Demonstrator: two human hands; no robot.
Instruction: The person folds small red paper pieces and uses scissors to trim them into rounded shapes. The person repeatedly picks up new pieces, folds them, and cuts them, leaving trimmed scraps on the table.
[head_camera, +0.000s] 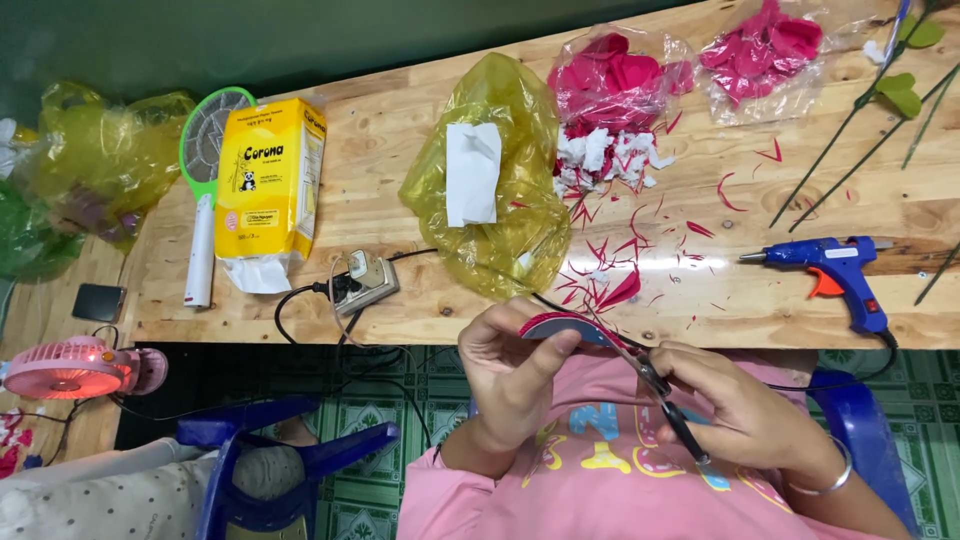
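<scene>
Head view: left hand (515, 375) pinches a red petal piece (550, 326) just off the wooden table's (400, 150) near edge; right hand (740, 405) grips scissors (660, 385) cutting it.

Home craft corner, not a shop or lab: bare pine table (400, 320) over green patterned floor tiles (380, 420), blue plastic chairs (250, 450), glue gun (835, 270) near the right edge, bags of pink petals (620, 75) along the far edge, desk fan (75, 365), bug-zapper racket (205, 190).
</scene>
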